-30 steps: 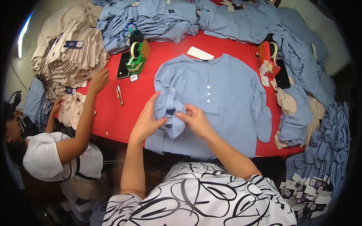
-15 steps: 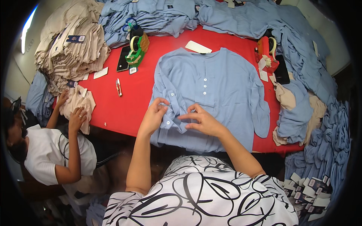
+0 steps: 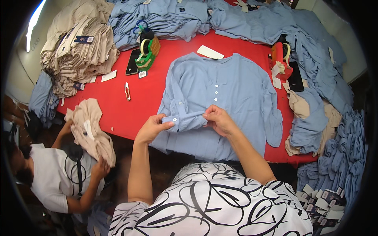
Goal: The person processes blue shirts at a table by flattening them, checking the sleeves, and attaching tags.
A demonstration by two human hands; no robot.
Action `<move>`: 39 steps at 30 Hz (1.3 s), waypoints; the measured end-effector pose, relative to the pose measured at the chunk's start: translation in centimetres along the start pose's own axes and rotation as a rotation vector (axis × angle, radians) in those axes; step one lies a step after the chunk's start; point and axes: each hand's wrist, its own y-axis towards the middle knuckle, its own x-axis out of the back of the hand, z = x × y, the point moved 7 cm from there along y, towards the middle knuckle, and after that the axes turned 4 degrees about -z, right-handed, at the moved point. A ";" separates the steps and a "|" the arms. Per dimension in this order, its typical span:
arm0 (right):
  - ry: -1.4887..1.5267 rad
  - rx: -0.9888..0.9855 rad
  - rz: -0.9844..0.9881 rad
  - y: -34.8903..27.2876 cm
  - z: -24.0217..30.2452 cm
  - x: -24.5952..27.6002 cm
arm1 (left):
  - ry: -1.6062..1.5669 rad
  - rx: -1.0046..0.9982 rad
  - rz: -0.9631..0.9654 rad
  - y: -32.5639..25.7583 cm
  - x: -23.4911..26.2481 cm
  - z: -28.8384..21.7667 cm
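Note:
A light blue button-front blouse (image 3: 244, 90) lies spread on the red-covered table, its neckline on the far side. Its left-side sleeve is bent down toward me, and the cuff (image 3: 189, 120) is stretched sideways between my hands. My left hand (image 3: 151, 128) pinches one end of the cuff beside a white button. At the other end, my right hand (image 3: 218, 119) grips the cuff edge between thumb and fingers. A white card tag (image 3: 210, 52) lies at the neckline.
Piles of beige (image 3: 78, 47) and blue garments (image 3: 157, 19) ring the red table (image 3: 118, 114). Thread snips (image 3: 127, 91), a green tape dispenser (image 3: 146, 55) and a red tape dispenser (image 3: 280, 63) stand around the blouse. At left, a co-worker handles a beige garment (image 3: 92, 126).
My hands have closed on the cuff and pulled it taut, the left shifting slightly left and the right moving rightward. The co-worker has drawn the beige garment off the table edge.

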 end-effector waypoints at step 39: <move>-1.058 0.525 -0.676 -6.9 5.7 1.8 | -0.637 0.054 0.077 5.7 -16.7 2.8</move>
